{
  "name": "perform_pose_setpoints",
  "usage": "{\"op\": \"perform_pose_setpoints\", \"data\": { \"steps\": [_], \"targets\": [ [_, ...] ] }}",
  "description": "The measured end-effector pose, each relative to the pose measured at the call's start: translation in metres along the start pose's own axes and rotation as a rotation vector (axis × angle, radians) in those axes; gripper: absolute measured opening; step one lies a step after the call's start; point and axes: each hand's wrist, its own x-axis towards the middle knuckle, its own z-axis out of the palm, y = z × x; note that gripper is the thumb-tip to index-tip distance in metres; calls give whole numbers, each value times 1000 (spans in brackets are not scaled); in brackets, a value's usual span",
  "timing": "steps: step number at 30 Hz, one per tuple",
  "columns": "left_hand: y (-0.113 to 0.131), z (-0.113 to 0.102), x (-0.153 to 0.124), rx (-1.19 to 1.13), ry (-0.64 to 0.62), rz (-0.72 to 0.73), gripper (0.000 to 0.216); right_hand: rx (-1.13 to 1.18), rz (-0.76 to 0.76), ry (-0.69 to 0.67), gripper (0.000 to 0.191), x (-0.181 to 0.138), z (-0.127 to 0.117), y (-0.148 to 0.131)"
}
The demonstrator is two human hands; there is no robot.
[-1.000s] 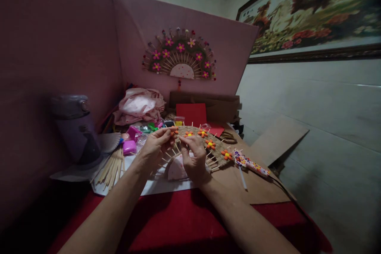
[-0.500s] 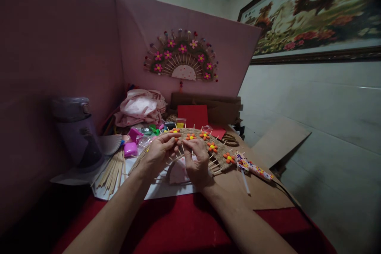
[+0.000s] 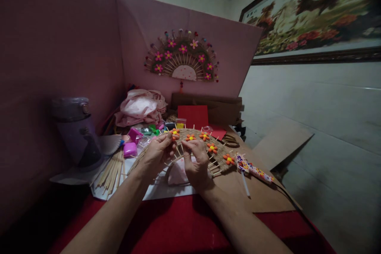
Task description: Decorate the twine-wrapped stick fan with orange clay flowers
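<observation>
A half-round fan of sticks and woven twine [image 3: 218,155] lies on the table beneath my hands. Orange clay flowers with yellow centres, such as one flower [image 3: 212,148] on the right, sit along its band. A pale spotted half-disc [image 3: 177,172] forms its inner base, partly covered by my right hand. Above the fan's left part, my left hand [image 3: 160,152] is closed in a pinch, close to an orange flower [image 3: 175,134]. My right hand [image 3: 197,162] also pinches, over the fan's middle. Whatever sits between the fingertips of either hand is too small to make out.
A patterned glue gun [image 3: 253,168] rests on cardboard [image 3: 268,198] at right, its cord trailing off. Thin sticks [image 3: 111,172], a purple bottle [image 3: 79,135] and purple clay [image 3: 130,149] stand left. Behind are crumpled cloth [image 3: 141,107] and a finished fan [image 3: 183,57] on the pink board.
My left fingers have curled back and down, exposing more of the orange flower behind them. My right hand has stayed nearly in place, still pinching. The fan lies where it was.
</observation>
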Motion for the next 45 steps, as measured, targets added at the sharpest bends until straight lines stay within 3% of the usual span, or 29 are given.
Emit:
{"op": "perform_pose_setpoints", "data": {
  "steps": [7,13,19,25,37,45],
  "targets": [
    [-3,-5,3,-52,40,-1,25,-9,9,-13,23,-1,0,2],
    [-5,1,4,83,5,82,25,-3,-1,-10,23,1,-1,0],
    [-3,5,1,104,67,61,24,0,17,-3,20,2,0,0],
    [-3,5,-1,137,76,16,22,-14,35,-64,18,1,0,1],
    [-8,1,1,139,12,-27,26,22,9,-5,9,4,-1,0],
    [-5,5,-2,211,62,-25,33,31,30,-22,8,3,-1,0]
  ]
}}
